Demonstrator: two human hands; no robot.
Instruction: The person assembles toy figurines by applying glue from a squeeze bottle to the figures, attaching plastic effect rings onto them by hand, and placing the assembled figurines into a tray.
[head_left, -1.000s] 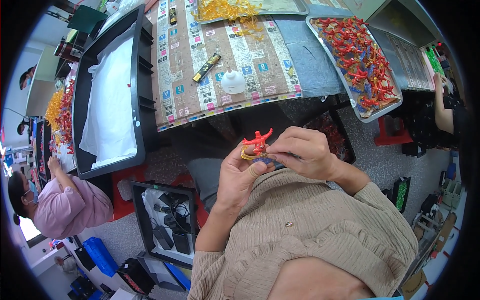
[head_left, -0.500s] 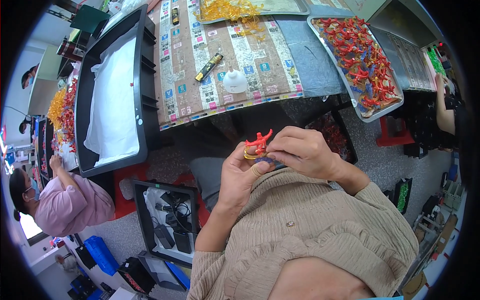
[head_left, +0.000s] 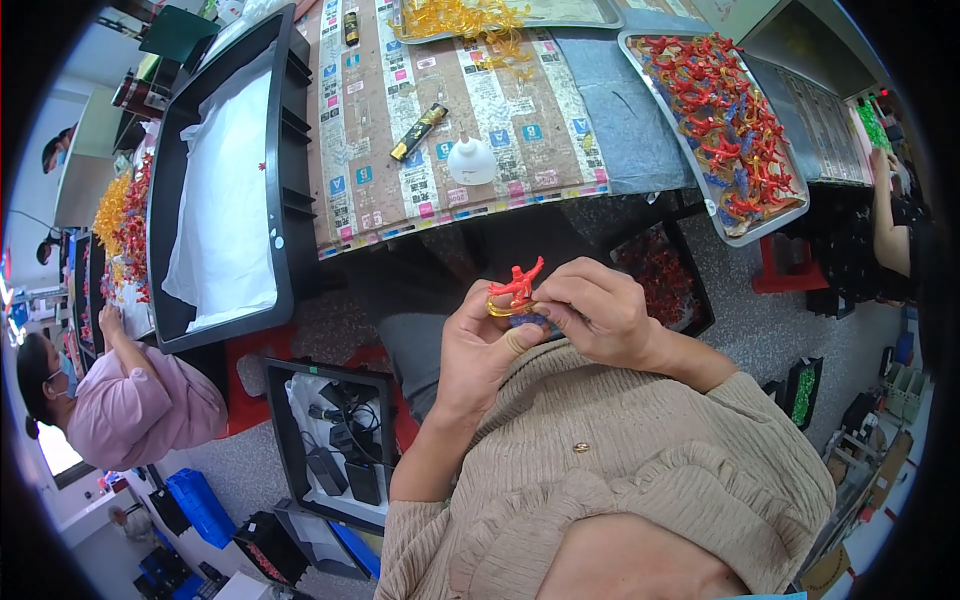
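Close in front of my body, between both hands, is a small toy figure [head_left: 520, 285], red on top with a yellow translucent ring-like piece and a blue base. My left hand [head_left: 476, 352] grips it from the left by the base, thumb along the near side. The fingers of my right hand [head_left: 595, 308] are pinched together against the figure's right side; whether they hold a separate small part is hidden. Past my hands, a white squeeze bottle [head_left: 470, 162] stands near the front edge of the table [head_left: 380, 190].
A metal tray [head_left: 735, 238] piled with similar red, blue and yellow figures is at right. A tray [head_left: 570, 15] of yellow pieces lies at the back. A large black bin [head_left: 165, 250] lined with white sheet stands left. A person in pink [head_left: 150, 405] sits at far left.
My right hand has shifted very slightly against the figure, its fingers still pinched. The left hand keeps its grip almost unmoved.
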